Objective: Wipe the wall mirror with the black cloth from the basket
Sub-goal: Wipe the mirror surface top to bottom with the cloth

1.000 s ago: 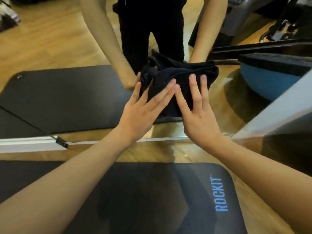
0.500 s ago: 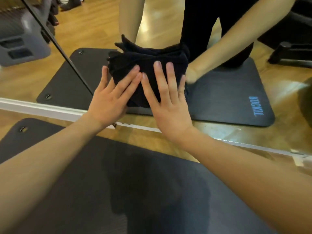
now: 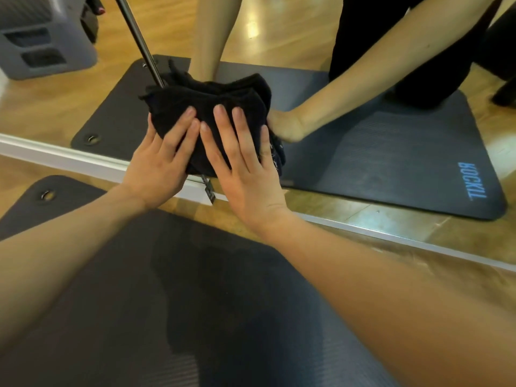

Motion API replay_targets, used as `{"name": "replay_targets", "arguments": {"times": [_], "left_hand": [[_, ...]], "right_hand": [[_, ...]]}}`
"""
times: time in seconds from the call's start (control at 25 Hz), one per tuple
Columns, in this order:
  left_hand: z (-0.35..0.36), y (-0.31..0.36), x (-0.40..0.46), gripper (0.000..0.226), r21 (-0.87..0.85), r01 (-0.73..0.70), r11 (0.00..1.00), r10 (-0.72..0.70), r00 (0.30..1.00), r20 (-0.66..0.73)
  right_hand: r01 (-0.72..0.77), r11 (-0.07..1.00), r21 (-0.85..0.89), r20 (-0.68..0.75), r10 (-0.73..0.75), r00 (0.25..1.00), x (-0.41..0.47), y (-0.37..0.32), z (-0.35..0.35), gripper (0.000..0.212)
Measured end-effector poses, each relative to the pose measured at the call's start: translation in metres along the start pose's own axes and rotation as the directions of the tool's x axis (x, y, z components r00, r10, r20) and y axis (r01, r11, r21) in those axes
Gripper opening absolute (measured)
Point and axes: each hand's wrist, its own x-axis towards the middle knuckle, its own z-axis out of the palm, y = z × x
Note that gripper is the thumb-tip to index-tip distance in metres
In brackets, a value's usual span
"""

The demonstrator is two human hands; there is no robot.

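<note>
Pressing the cloth (image 3: 212, 107) flat on the mirror (image 3: 321, 46) low near its bottom edge, left hand (image 3: 159, 160) and right hand (image 3: 245, 169) lie side by side, fingers straight. Wiping seems underway; next calls for sliding it sideways with even pressure.

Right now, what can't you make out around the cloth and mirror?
Head view only:
- Mirror glass under the black cloth: covered, so its cleanliness is unknown.
- Cloth's lower part: behind the left hand and right hand.
- Basket: out of frame.
</note>
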Motion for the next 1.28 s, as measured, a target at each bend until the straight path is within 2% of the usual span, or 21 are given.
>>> {"name": "replay_targets", "arguments": {"times": [0.08,0.24,0.36,0.44,0.52,0.68,0.84,1.0,1.08,1.28], "left_hand": [[0.008,0.006,-0.008,0.088,-0.041,0.007,0.999,-0.006,1.000,0.016],[0.017,0.030,-0.027,0.093,-0.145,0.038,0.989,-0.012,0.985,0.174],[0.008,0.057,-0.017,0.091,-0.241,0.172,0.955,-0.107,0.959,0.262],[-0.002,0.078,-0.005,0.086,-0.277,0.229,0.933,-0.154,0.951,0.267],[-0.005,0.101,0.013,0.077,-0.303,0.187,0.934,-0.113,0.963,0.246],[-0.002,0.161,0.064,0.089,-0.372,0.166,0.913,-0.078,0.967,0.241],[0.013,0.235,0.112,0.068,-0.421,0.012,0.907,0.062,0.985,0.162],[0.031,0.318,0.162,0.052,-0.459,-0.092,0.883,0.146,0.986,0.082],[0.038,0.362,0.188,0.053,-0.453,-0.138,0.881,0.182,0.982,0.056],[0.039,0.454,0.245,0.054,-0.465,-0.251,0.849,0.329,0.940,0.093]], "right_hand": [[-0.007,0.999,0.033,0.054,0.005,0.999,-0.011,-0.002,0.003,0.049],[0.013,0.997,0.080,0.150,-0.025,0.988,-0.043,0.006,0.007,0.051],[0.059,0.992,0.113,0.157,-0.076,0.985,-0.047,0.021,-0.003,0.049],[0.127,0.986,0.104,0.176,-0.144,0.974,-0.049,0.040,-0.019,0.049],[0.154,0.985,0.077,0.194,-0.167,0.967,-0.057,0.067,-0.039,0.048],[0.179,0.984,-0.019,0.203,-0.172,0.964,-0.096,0.132,-0.081,0.049],[0.203,0.971,-0.125,0.236,-0.170,0.957,-0.144,0.212,-0.133,0.052],[0.152,0.968,-0.199,0.247,-0.101,0.964,-0.198,0.283,-0.182,0.053],[0.158,0.956,-0.247,0.262,-0.091,0.961,-0.224,0.321,-0.209,0.054],[0.160,0.933,-0.321,0.431,-0.006,0.902,-0.284,0.404,-0.277,0.061]]}}
